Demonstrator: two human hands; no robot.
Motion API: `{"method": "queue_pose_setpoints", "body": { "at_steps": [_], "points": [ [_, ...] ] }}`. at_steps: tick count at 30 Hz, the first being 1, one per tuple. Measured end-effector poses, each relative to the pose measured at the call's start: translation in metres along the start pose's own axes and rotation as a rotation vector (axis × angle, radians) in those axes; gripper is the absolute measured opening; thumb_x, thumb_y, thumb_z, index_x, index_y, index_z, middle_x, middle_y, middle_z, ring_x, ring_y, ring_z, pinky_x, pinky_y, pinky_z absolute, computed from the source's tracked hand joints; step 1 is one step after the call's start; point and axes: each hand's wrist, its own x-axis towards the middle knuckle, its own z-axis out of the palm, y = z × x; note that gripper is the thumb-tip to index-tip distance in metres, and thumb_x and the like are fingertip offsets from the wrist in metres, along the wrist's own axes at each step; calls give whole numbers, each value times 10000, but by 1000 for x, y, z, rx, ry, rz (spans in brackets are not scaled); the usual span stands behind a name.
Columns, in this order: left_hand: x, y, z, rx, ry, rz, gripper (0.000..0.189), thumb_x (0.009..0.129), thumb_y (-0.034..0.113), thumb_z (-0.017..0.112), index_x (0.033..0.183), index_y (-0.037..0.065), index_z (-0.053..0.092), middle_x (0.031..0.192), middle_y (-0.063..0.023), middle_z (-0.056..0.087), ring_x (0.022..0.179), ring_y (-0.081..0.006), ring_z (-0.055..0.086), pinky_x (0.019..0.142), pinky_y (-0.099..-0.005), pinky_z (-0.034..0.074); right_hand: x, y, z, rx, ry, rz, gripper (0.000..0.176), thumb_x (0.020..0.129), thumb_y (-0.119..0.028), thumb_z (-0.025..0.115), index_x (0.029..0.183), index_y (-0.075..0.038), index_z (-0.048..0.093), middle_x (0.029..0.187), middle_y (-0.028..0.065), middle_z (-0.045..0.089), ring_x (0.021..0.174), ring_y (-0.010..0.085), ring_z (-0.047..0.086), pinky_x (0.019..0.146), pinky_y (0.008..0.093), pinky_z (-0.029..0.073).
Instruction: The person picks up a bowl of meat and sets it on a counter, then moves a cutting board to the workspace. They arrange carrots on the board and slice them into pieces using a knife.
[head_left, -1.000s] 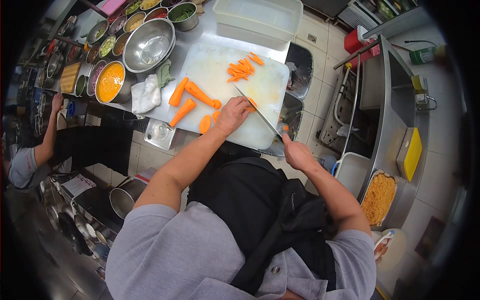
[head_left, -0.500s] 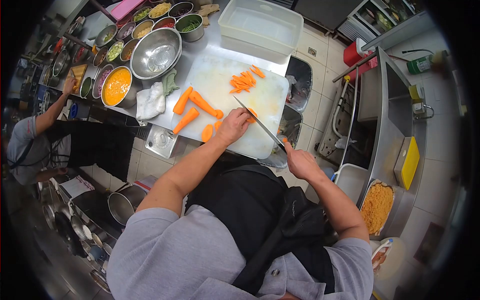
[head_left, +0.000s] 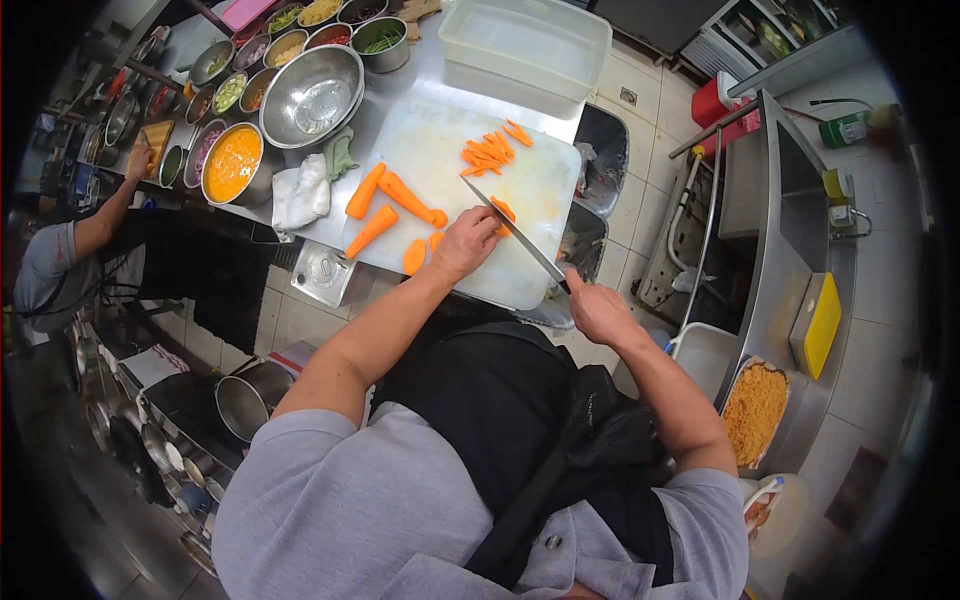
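Note:
My right hand is closed round the handle of a kitchen knife, its blade slanting up and left over the white cutting board. Fingers curled, my left hand presses a piece of carrot against the board beside the blade; the fingertips partly hide it. Beyond the knife tip lies a pile of carrot sticks. Whole peeled carrots rest on the board's left side, and a cut carrot chunk lies near my left wrist.
A clear plastic tub stands behind the board. To the left are a steel bowl, a pot of orange liquid, a white cloth and several ingredient containers. Another person works at far left. Bins stand right of the table.
The knife and my right hand have shifted slightly up and left, the blade staying beside my left fingertips. My left hand keeps its hold on the carrot.

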Motion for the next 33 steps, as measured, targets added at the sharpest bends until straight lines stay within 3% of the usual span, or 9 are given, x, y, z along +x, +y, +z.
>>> {"method": "queue_pose_setpoints", "body": {
  "at_steps": [7, 11, 18, 22, 33],
  "points": [
    [-1, 3, -3, -16, -30, 2, 242, 789, 26, 778, 1015, 65, 701, 1090, -86, 665, 1011, -285, 662, 867, -379, 564, 16, 11, 40, 53, 6, -9, 275, 880, -33, 484, 1146, -7, 421, 811, 302, 676, 806, 497, 668, 707, 612, 491],
    [-2, -1, 0, -19, -11, -24, 222, 803, 32, 783, 1013, 52, 711, 1078, -88, 665, 1000, -281, 668, 860, -376, 567, 35, 11, 34, 34, -3, -27, 291, 887, -49, 482, 1168, -4, 421, 806, 305, 674, 802, 502, 666, 707, 616, 489],
    [-1, -2, 3, -18, 33, -18, 185, 811, 44, 790, 982, 37, 718, 1054, -90, 674, 974, -275, 676, 854, -366, 570, 2, 5, 8, 31, -6, 2, 288, 908, -60, 468, 1187, -10, 420, 796, 305, 674, 777, 509, 665, 702, 623, 489],
    [-1, 0, -1, -13, -1, -18, 185, 811, 50, 792, 980, 41, 718, 1043, -88, 679, 980, -275, 676, 852, -367, 571, 24, 17, 45, 58, 37, -34, 282, 917, -73, 477, 1187, -15, 422, 792, 301, 673, 774, 512, 661, 701, 625, 487],
    [2, -4, -3, 15, 36, -27, 162, 807, 64, 798, 943, 52, 712, 1009, -84, 672, 924, -273, 682, 801, -368, 578, -5, 3, 3, 80, -42, 1, 269, 966, -126, 503, 1183, -8, 397, 795, 304, 668, 816, 515, 656, 755, 626, 478]
  ]
}}
